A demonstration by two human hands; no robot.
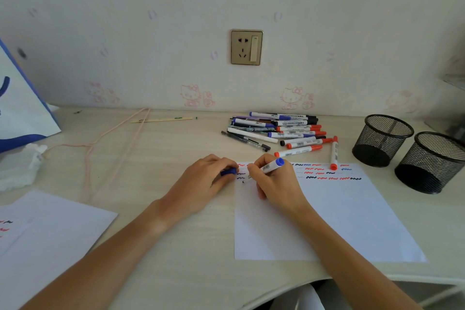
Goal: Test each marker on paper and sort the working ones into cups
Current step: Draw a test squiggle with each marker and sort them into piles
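Observation:
My right hand [273, 181] grips a white marker with a blue end [273, 165], its tip down on the white paper [339, 211] near the top left corner. Rows of red, blue and black squiggles [327, 173] run across the top of that sheet. My left hand [208, 178] holds the marker's blue cap [229, 171] at the paper's left edge. A pile of several markers and pens [279, 131] lies behind the paper. Two black mesh cups [382, 139] [432, 161] stand at the right; no markers show in them.
A second sheet with a few marks [45, 231] lies at the front left. A white and blue bag [17, 108] stands at the far left, with crumpled tissue [20, 168] and a pink cord [110, 143] near it. A wall socket [246, 47] sits above the desk.

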